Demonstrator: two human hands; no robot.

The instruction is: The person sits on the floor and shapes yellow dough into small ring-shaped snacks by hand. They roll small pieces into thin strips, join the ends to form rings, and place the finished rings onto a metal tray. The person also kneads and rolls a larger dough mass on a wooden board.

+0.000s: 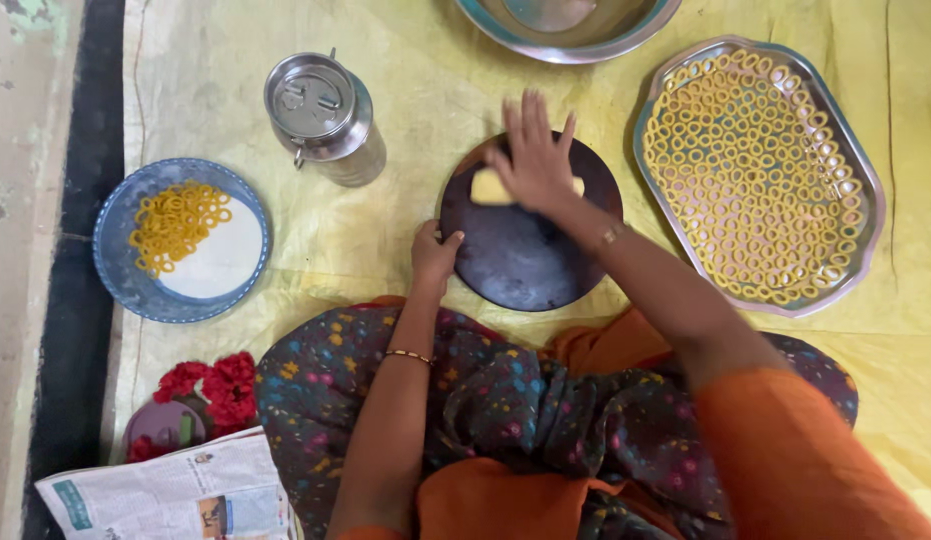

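Note:
A dark round board (531,262) lies on the yellow sheet in front of my lap. My right hand (534,155) presses flat, fingers spread, on a pale yellow piece of dough (488,187) at the board's far side. My left hand (435,252) grips the board's near left edge. To the right, a steel oval tray (650,98) is packed with several small yellow dough rings (756,170). At the left, a blue plate (118,226) holds a smaller pile of dough rings (176,223) on white paper.
A lidded steel can (321,112) stands behind the board to the left. A steel bowl (571,38) sits at the top edge. Red flowers (214,385), a small purple lid (164,424) and a folded newspaper (176,495) lie at the lower left. Bare floor (31,200) borders the sheet.

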